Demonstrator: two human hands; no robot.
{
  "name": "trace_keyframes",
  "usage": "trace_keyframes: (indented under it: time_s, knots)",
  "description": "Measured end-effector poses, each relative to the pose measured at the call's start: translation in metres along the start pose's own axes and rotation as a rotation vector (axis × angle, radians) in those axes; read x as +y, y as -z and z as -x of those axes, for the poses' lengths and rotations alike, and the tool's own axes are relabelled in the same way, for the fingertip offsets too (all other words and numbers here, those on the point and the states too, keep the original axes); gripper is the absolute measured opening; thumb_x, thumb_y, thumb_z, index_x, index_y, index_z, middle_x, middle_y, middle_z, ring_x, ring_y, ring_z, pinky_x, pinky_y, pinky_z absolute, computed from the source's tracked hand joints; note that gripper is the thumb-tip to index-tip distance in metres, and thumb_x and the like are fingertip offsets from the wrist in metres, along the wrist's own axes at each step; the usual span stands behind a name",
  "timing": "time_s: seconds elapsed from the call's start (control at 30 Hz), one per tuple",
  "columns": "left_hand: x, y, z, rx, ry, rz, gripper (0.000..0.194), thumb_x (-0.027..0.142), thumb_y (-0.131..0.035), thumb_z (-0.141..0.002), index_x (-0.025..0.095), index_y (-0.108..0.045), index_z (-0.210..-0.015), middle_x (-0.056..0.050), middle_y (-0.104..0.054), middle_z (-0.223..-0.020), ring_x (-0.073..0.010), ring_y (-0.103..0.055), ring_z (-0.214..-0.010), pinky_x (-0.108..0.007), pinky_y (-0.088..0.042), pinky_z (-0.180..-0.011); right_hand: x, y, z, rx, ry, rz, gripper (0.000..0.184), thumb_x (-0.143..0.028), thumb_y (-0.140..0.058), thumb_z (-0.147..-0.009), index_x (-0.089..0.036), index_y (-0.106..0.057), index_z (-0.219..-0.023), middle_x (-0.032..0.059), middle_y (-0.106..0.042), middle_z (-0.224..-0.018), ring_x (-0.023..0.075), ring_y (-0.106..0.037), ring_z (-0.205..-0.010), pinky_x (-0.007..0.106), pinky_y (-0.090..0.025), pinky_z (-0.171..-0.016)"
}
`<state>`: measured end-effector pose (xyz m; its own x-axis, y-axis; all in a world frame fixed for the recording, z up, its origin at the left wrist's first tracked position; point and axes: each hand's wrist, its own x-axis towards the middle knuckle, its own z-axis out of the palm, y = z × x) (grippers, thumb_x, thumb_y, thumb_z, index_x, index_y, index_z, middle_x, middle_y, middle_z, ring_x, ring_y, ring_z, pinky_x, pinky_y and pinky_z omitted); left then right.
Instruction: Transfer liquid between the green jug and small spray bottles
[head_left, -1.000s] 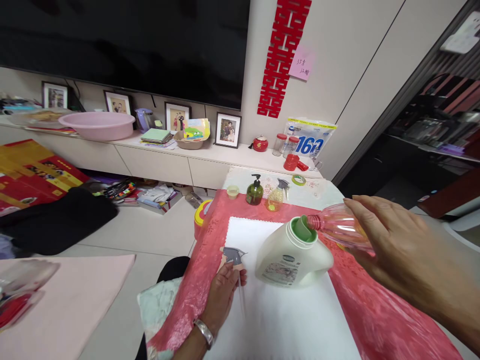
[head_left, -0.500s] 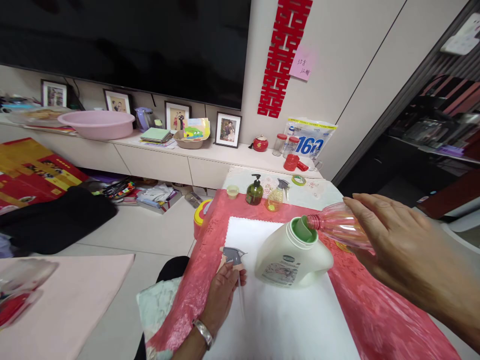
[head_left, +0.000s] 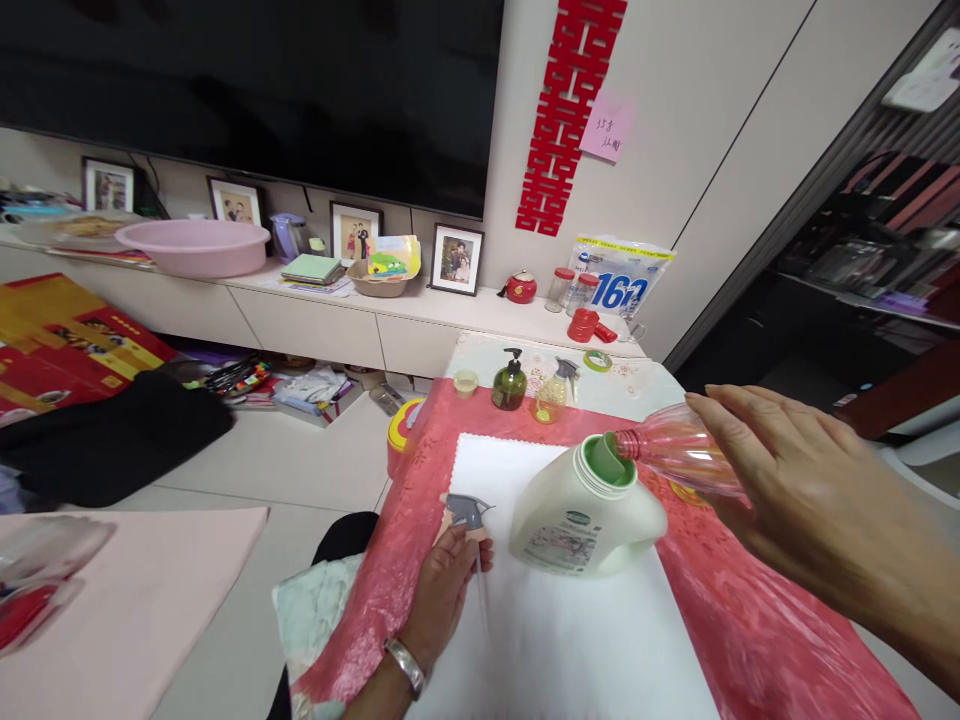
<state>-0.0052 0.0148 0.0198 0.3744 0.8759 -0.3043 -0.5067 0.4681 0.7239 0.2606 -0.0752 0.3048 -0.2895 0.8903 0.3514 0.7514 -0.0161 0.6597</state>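
My right hand (head_left: 795, 490) grips a clear pink plastic bottle (head_left: 675, 450), tipped sideways with its mouth at the green spout of a white detergent jug (head_left: 585, 510). The jug stands on a white sheet (head_left: 540, 640) over the red tablecloth (head_left: 750, 620). My left hand (head_left: 450, 585) rests at the sheet's left edge, fingers closed round a grey spray-trigger head (head_left: 466, 512) whose thin tube runs down past the fingers. A silver bracelet is on that wrist.
At the table's far end stand a green pump bottle (head_left: 510, 382), a small spray bottle (head_left: 555, 392), a small cup (head_left: 466, 382) and a tape roll (head_left: 598, 359). A low cabinet (head_left: 315, 325) behind holds photo frames, a pink basin (head_left: 193, 248), jars. Clutter covers the floor at left.
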Motion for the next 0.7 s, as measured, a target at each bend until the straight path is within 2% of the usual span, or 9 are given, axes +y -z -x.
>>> trace_keyframes:
  time_s: [0.7]
  knots:
    - [0.0059, -0.0046, 0.0039, 0.017, 0.002, 0.016, 0.040, 0.041, -0.086, -0.065, 0.016, -0.068, -0.090, -0.006, -0.071, -0.083, -0.0172, -0.064, -0.075, -0.032, -0.050, -0.075, 0.0087, 0.0016, 0.0010, -0.016, 0.010, 0.018, 0.053, -0.033, -0.034, -0.089, -0.011, -0.043, -0.136, 0.0144, -0.042, -0.137, 0.0306, -0.045, -0.120, 0.043, -0.043, -0.088]
